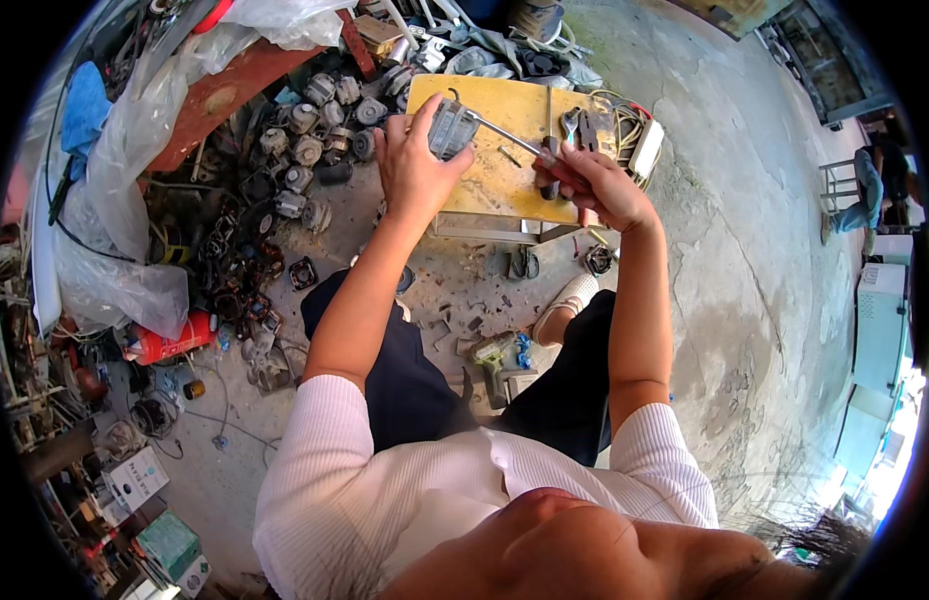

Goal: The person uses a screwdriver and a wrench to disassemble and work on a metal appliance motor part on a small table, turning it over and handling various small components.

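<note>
My left hand (417, 168) grips a small grey metal motor (452, 131) at the left part of a yellow wooden bench (495, 185). In my right hand (607, 186) is a screwdriver (509, 136), my fingers wrapped around its reddish handle. Its metal shaft points left, and the tip meets the motor's upper right side; whether it sits in a screw or a gap is too small to tell. Beside my right hand lie a dark-handled tool (550, 150), a wrench (570, 121) and a pair of pliers (588, 131).
Several old motors (307, 150) are heaped on the floor at the left. A white power strip (646, 150) and coiled cable border the bench's right end. Between my legs rests a green cordless drill (493, 365). Another person (865, 195) is at the far right.
</note>
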The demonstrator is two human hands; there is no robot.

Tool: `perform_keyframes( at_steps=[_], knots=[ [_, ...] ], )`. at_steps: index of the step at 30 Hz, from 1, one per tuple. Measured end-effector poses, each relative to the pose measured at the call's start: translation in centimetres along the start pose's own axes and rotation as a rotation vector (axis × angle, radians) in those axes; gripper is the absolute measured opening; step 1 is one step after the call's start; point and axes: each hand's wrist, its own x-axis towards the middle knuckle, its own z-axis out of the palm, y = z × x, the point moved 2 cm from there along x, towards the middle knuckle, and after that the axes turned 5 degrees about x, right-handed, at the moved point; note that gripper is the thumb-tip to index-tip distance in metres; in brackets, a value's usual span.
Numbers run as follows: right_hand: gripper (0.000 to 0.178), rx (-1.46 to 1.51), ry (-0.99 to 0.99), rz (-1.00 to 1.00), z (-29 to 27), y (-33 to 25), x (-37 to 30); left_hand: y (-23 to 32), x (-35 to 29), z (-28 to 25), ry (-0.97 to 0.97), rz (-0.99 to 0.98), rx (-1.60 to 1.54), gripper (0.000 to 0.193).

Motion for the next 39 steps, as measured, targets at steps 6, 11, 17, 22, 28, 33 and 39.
perform_keyframes(
  at_steps=[6, 11, 17, 22, 28, 33, 39],
  knots=[
    [0.04, -0.125, 0.033, -0.102, -0.3, 1.8, 1.2, 0.2, 0.0, 0.3, 0.05, -0.017, -0.069, 0.069],
    [0.039, -0.136, 0.046, -0.066, 0.6, 0.6, 0.4, -0.2, 0.1, 1.1, 0.115, -0.016, -0.172, 0.063],
    [0.034, -0.415, 0.137, -0.217, 1.4, -0.4, -0.4, -0.1, 0.3, 1.3, 0.099, -0.03, -0.175, 0.064],
    [0.038, -0.445, 0.226, -0.353, 2.0, -0.6, -0.6, 0.0, 0.4, 1.2, 0.098, -0.06, -0.184, 0.063],
    [0.042, -0.408, 0.2, -0.036, 1.1, -0.2, 0.0, -0.1, 0.2, 1.5, 0.108, -0.031, -0.151, 0.065],
    [0.041, -0.564, 0.267, -0.24, 2.2, -1.0, -0.7, -0.3, 0.1, 1.5, 0.105, -0.063, -0.179, 0.065],
    [0.039, -0.387, 0.29, -0.136, 2.5, -1.3, -0.5, -0.1, 0.2, 1.2, 0.085, -0.088, -0.18, 0.065]
  ],
)
